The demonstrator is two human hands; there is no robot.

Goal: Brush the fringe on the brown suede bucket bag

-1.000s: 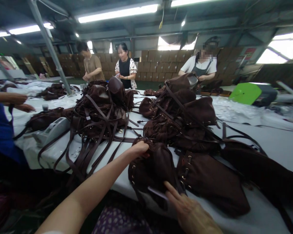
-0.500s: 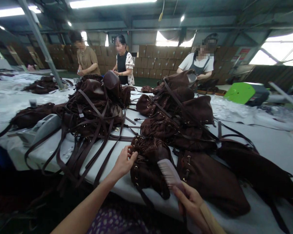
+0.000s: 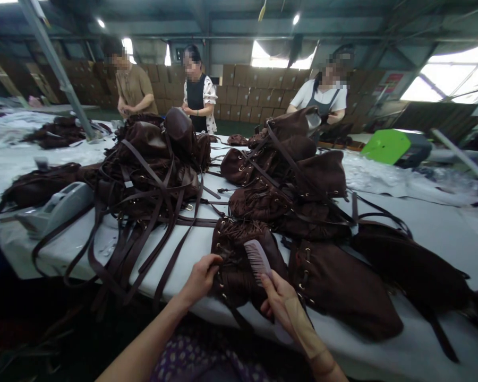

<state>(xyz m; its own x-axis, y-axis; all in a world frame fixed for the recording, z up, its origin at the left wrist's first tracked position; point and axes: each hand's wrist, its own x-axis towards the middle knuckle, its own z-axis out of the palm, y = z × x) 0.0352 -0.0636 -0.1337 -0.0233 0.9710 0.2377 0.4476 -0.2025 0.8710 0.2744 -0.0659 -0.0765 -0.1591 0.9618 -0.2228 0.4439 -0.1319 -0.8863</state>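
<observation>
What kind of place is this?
Probably a bag workshop or factory: dark brown drawstring bags are heaped on a long white table, and many cardboard boxes are stacked behind it.

"What lies before you?"
"One bag (image 3: 237, 281) at the table's (image 3: 438, 223) near edge, my left hand (image 3: 201, 277) by its left side, my right hand (image 3: 276, 297) and comb (image 3: 255, 254) over its right."
"Around it?"
"A second bag (image 3: 346, 289) to its right; a heap of bags (image 3: 292, 159) behind; another heap (image 3: 147, 175) leftward, then a tape dispenser (image 3: 61, 204)."
"Past the far edge?"
"Three people (image 3: 197, 101), cartons (image 3: 258, 98) behind them."
</observation>
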